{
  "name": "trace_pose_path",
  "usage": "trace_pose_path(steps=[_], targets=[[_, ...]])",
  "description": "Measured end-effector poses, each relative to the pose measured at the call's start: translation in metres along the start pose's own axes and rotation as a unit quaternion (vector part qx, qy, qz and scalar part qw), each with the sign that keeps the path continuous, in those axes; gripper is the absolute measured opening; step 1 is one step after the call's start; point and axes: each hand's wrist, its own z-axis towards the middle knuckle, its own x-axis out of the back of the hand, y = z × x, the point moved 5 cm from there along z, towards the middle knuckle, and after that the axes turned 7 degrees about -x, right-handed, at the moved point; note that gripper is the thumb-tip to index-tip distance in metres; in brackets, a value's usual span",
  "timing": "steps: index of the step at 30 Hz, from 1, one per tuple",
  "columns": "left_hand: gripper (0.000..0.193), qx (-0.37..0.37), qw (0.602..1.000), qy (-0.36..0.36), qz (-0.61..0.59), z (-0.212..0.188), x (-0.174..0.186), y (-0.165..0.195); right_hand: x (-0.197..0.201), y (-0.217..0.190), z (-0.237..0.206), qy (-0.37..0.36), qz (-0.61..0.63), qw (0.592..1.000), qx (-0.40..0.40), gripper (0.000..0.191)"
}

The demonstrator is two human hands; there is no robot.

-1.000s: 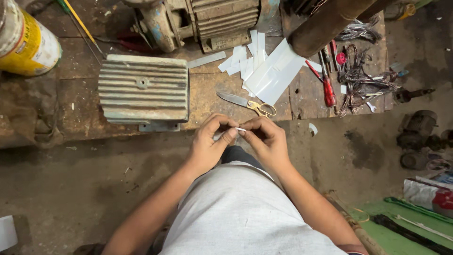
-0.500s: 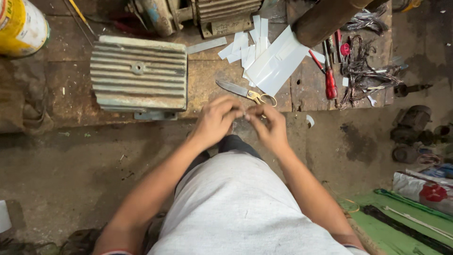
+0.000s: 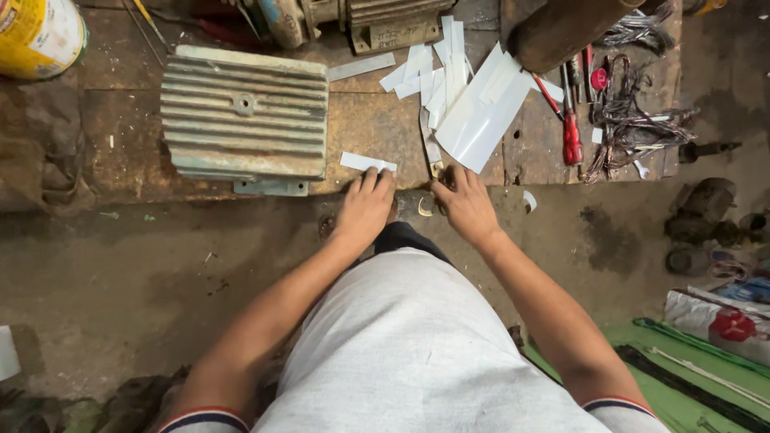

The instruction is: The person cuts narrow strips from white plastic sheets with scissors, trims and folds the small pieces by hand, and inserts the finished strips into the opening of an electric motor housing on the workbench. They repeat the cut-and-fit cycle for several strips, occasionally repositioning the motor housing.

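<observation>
My left hand point(image 3: 365, 210) rests at the front edge of the wooden board point(image 3: 120, 128), fingers stretched out, with the fingertips touching a small white paper strip point(image 3: 367, 162) that lies flat on the board. My right hand point(image 3: 467, 205) is just to the right, its fingers closed over the yellow handles of a pair of scissors point(image 3: 431, 146). The scissors' blade points away from me towards a pile of white paper strips and sheets point(image 3: 473, 112). My grey-clad lap fills the lower middle.
A finned metal cover point(image 3: 245, 112) lies left of the hands, with a yellow can point(image 3: 40, 36) at far left and an electric motor point(image 3: 361, 16) behind. Red screwdrivers point(image 3: 571, 136), tangled wires point(image 3: 634, 128) and a brown cylinder point(image 3: 561, 28) are at right. A green mat point(image 3: 706, 377) lies at lower right.
Both hands, earlier held together on a small white strip in front of me, have reached forward to the board edge. The strip now lies on the board and the right hand is on the scissors.
</observation>
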Motion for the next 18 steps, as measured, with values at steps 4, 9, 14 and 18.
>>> trace_pose_path(steps=[4, 9, 14, 18], targets=[[0.052, 0.024, 0.999, -0.043, 0.008, -0.001, -0.003, 0.007, 0.035, -0.025, 0.009, 0.151, 0.116, 0.977, 0.095, 0.039], [0.029, 0.047, 0.984, -0.169, 0.023, 0.014, -0.026, -0.002, 0.018, -0.014, 0.042, 0.021, 0.37, 0.909, -0.193, 0.031], [0.052, 0.082, 0.995, -0.048, 0.005, 0.023, -0.019, -0.012, -0.005, -0.013, 0.07, 0.089, 0.182, 0.969, -0.14, 0.032], [0.05, 0.086, 0.995, -0.057, -0.004, 0.023, -0.016, -0.012, -0.022, -0.019, 0.065, 0.117, 0.094, 0.986, -0.075, 0.023]])
